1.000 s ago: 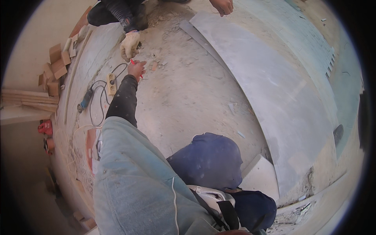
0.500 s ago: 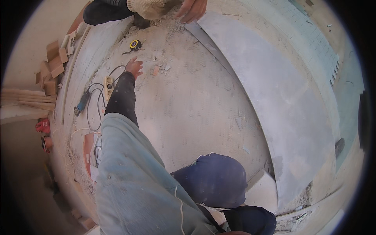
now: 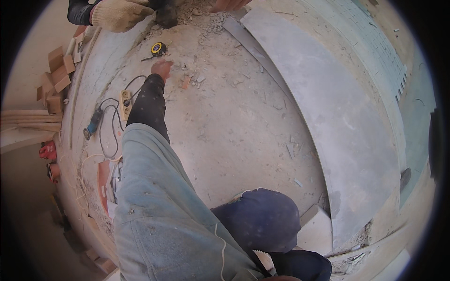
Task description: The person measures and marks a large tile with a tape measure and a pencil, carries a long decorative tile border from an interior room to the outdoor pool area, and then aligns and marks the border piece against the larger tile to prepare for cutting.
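My left arm, in a pale blue-green sleeve with a dark cuff, stretches forward across the dusty floor. My left hand (image 3: 162, 69) is just short of a yellow and black tape measure (image 3: 159, 48), apparently not holding it. Its fingers are partly foreshortened, with at least one pointing out to the right. The tape measure lies on the floor, a short dark end sticking out on its left. Broken chips and a small reddish piece (image 3: 186, 83) lie right of the hand. My right hand does not show.
Another person's gloved hand (image 3: 121, 15) and bare hand (image 3: 228, 4) are at the top. Left of my arm lie a power strip (image 3: 125, 105), cables and an angle grinder (image 3: 93, 123). A large grey slab (image 3: 337, 112) spans the right; cardboard boxes (image 3: 58, 77) stand far left.
My left hand has moved slightly forward, nearer the tape measure, and its fingers look less spread. The other person's gloved hand has shifted left, and their bare hand has moved up toward the edge.
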Demonstrator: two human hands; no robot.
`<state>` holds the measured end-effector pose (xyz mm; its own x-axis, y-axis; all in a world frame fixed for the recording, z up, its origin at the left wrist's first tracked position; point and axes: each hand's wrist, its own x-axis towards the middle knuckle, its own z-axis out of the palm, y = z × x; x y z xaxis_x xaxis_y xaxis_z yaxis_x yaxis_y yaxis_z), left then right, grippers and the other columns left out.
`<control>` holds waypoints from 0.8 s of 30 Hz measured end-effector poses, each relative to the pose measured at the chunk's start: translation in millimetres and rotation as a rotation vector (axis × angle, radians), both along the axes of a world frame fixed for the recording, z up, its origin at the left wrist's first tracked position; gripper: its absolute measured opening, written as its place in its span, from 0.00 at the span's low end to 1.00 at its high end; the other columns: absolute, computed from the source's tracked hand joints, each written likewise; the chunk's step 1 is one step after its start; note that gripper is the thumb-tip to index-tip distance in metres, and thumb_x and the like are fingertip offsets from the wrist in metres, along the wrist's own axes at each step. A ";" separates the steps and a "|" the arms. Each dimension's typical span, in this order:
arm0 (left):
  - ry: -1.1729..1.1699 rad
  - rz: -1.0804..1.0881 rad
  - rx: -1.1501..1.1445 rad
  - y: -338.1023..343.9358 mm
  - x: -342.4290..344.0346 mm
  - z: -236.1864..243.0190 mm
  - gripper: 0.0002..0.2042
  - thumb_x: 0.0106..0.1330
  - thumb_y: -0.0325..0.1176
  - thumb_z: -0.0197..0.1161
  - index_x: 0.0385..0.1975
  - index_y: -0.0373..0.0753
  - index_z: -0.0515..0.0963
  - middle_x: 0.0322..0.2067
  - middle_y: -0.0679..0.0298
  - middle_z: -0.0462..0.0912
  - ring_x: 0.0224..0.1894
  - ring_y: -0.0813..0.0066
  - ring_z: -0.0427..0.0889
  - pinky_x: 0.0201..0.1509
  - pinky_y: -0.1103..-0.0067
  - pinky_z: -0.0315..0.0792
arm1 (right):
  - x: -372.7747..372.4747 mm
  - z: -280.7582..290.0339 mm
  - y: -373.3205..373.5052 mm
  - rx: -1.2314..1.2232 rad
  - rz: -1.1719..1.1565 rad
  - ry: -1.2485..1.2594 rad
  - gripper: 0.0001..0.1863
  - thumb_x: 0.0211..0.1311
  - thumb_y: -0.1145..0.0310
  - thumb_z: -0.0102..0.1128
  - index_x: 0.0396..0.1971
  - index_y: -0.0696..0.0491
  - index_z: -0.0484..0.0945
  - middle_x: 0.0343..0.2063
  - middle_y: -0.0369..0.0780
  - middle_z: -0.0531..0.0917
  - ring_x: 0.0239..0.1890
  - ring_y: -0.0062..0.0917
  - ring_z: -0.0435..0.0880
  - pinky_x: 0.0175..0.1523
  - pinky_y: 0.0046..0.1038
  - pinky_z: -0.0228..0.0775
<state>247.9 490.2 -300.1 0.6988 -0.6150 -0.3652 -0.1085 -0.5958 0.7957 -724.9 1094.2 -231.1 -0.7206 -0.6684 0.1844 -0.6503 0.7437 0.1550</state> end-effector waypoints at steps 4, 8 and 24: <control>-0.216 0.035 -0.040 -10.6 22.8 -18.7 0.34 0.53 0.39 0.71 0.58 0.29 0.71 0.54 0.49 0.77 0.56 0.60 0.77 0.58 0.70 0.71 | -2.0 8.7 -7.3 0.008 0.009 0.008 0.32 0.47 0.47 0.68 0.40 0.63 0.81 0.39 0.51 0.84 0.45 0.44 0.83 0.51 0.42 0.75; -0.372 0.048 0.048 -35.4 62.2 -37.9 0.42 0.46 0.46 0.75 0.57 0.23 0.69 0.55 0.45 0.75 0.58 0.56 0.76 0.63 0.71 0.68 | -9.9 23.0 -12.7 0.031 0.023 0.025 0.31 0.48 0.47 0.67 0.40 0.62 0.81 0.39 0.51 0.84 0.45 0.44 0.83 0.51 0.42 0.75; 0.570 0.528 -0.820 -51.1 -15.1 2.0 0.36 0.56 0.52 0.73 0.57 0.35 0.68 0.55 0.59 0.73 0.55 0.65 0.75 0.63 0.65 0.69 | -45.7 118.5 -307.5 -0.060 0.534 0.065 0.24 0.63 0.71 0.58 0.59 0.60 0.70 0.57 0.49 0.74 0.62 0.43 0.71 0.67 0.40 0.60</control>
